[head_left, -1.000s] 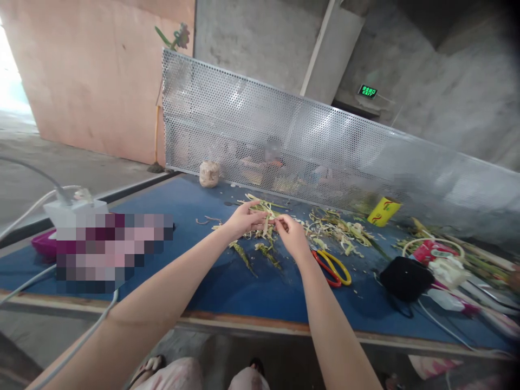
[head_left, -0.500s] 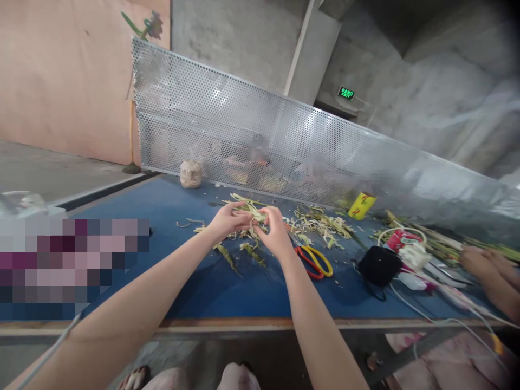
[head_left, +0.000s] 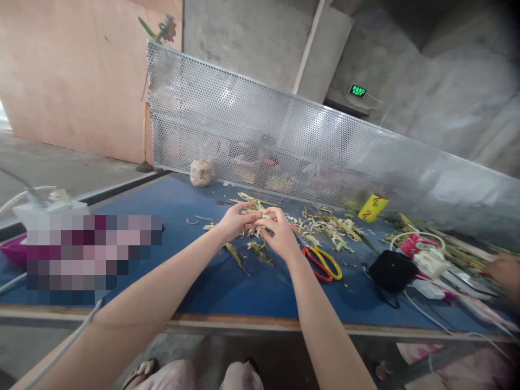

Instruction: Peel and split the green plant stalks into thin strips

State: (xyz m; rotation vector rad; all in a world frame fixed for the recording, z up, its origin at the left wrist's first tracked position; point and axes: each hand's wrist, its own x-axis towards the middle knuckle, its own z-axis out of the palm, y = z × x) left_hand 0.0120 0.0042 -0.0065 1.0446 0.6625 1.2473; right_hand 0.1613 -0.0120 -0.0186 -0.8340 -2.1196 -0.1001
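Note:
My left hand [head_left: 236, 222] and my right hand [head_left: 280, 232] meet fingertip to fingertip over the blue table [head_left: 260, 298]. Between them is a small pale green plant strip [head_left: 265, 218], pinched by the fingers of both hands and partly hidden by them. Long pale plant stalks [head_left: 248, 198] lie just behind my left hand. Below the hands are two dark green, knobbly plant pieces [head_left: 236, 258]. Scissors with one red and one yellow handle [head_left: 327, 264] lie beside my right forearm. A heap of peeled plant scraps [head_left: 331, 225] spreads to the right.
A perforated metal screen [head_left: 244, 114] runs along the table's back. Near it stand a beige, jar-shaped object [head_left: 200, 173] and a yellow can-like roll [head_left: 373, 207]. At right are a black pouch [head_left: 393, 271], cables and another person's hand [head_left: 504, 271]. A white power adapter [head_left: 49, 214] stands at left.
The view swung right and then partly back left. My right fingers shifted around the plant strip and are spread wider than a second ago. Another person's hand came into view at right.

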